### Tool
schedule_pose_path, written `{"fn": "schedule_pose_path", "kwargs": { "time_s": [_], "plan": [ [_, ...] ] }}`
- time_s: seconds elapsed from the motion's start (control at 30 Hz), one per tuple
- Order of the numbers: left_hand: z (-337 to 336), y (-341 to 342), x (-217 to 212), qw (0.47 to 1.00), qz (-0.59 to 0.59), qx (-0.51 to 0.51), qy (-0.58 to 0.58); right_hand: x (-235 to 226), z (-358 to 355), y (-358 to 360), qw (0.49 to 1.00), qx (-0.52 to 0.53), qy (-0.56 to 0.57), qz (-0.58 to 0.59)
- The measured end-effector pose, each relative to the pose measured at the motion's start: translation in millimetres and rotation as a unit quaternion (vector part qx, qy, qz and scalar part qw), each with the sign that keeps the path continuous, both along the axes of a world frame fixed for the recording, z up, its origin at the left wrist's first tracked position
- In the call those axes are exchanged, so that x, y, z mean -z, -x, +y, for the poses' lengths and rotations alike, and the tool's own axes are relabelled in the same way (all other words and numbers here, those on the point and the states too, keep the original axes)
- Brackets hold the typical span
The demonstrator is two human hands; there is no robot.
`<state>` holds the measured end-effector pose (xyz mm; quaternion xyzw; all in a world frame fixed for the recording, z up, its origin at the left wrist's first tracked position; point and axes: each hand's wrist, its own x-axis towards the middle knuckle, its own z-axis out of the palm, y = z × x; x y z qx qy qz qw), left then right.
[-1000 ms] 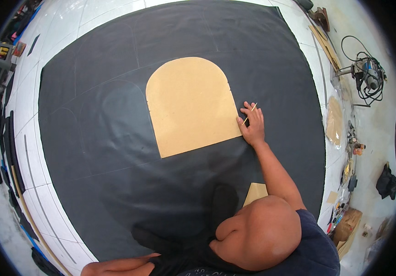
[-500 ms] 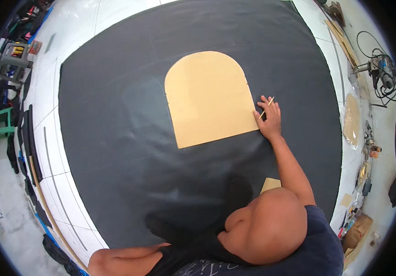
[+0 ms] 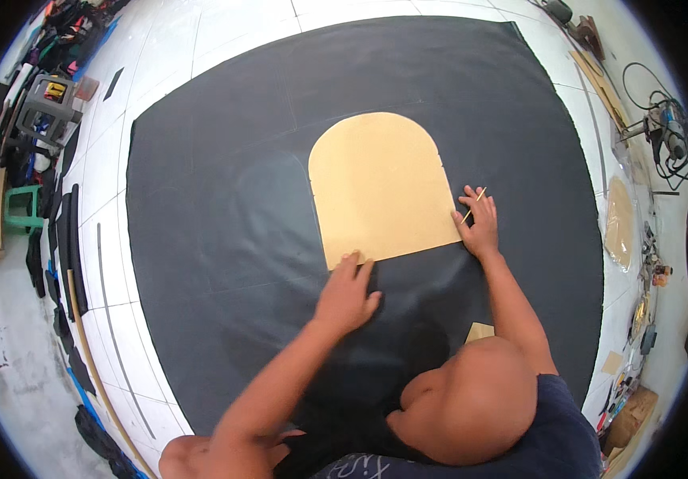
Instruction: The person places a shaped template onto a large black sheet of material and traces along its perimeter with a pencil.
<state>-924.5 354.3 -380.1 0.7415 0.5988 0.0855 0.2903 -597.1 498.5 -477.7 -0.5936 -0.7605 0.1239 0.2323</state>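
A tan arch-topped card template [image 3: 384, 191] lies flat on a large sheet of black material [image 3: 224, 199]. My left hand [image 3: 349, 293] reaches over the sheet, fingers stretched out, with its fingertips on the template's lower edge near the left corner. At the lower right corner, my right hand [image 3: 481, 225] rests against the template's side. It holds a thin pale stick [image 3: 475, 204] slanting between its fingers; the stick's exact kind I cannot make out. To the left of the template, a faint curved line is marked on the black sheet.
A smaller tan card piece [image 3: 479, 330] lies close to me on the sheet. White tiled floor surrounds the material. On the left are a green stool [image 3: 23, 209], a grey stool [image 3: 44, 108] and a long wooden rod [image 3: 88, 351]. A corded power tool [image 3: 671, 136] sits at the right.
My left hand has come into view and now touches the template's lower edge. The right hand keeps its place at the corner with the stick. The whole view has shifted slightly.
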Motion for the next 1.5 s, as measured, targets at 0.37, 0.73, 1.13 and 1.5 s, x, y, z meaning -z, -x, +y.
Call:
{"fn": "schedule_pose_path", "kwargs": {
  "time_s": [0.37, 0.73, 1.13, 1.5],
  "plan": [
    [-19.1, -33.8, 57.6, 0.989, 0.092, -0.107, -0.049, -4.7, -4.4, 2.4, 1.0, 0.009, 0.006, -0.009],
    [-14.8, -31.3, 51.5, 0.992, 0.076, -0.093, -0.029, 1.1, -0.5, -2.5, 1.0, 0.002, 0.014, 0.006],
    [-13.8, -28.8, 47.5, 0.993, 0.092, -0.063, -0.03, -6.7, -2.2, -0.2, 0.999, 0.006, 0.039, 0.023],
    [-15.7, -29.1, 55.2, 0.993, 0.086, -0.063, -0.051, -9.3, -0.8, -1.0, 0.999, 0.005, 0.042, 0.016]
  ]
}}
